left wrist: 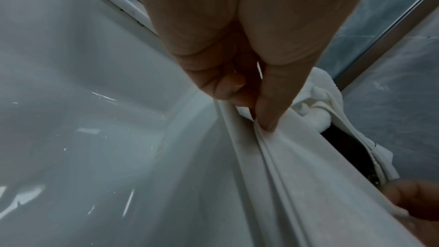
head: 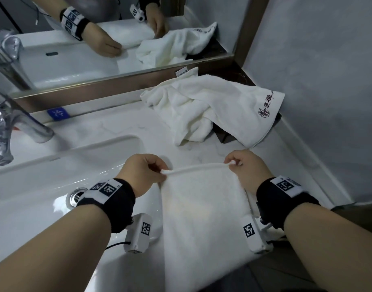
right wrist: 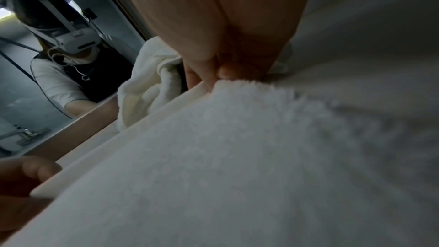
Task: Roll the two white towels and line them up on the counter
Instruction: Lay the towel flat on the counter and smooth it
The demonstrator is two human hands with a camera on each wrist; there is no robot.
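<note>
A white towel (head: 204,218) hangs folded from both my hands over the counter's front edge, beside the sink. My left hand (head: 147,169) pinches its top left corner, and my right hand (head: 242,163) pinches the top right corner, with the top hem stretched between them. In the left wrist view my left hand (left wrist: 259,112) nips the towel (left wrist: 297,185) between thumb and fingers. In the right wrist view my right hand (right wrist: 221,76) pinches the fluffy towel (right wrist: 237,157) edge. A second white towel (head: 210,108) with a printed logo lies crumpled at the counter's back right corner.
The white sink basin (head: 44,186) with its drain (head: 76,196) lies to the left, and a chrome tap (head: 10,123) stands at its far left. A mirror (head: 96,39) runs along the back. A grey wall (head: 328,81) closes the right side. A dark object (head: 225,133) lies under the crumpled towel.
</note>
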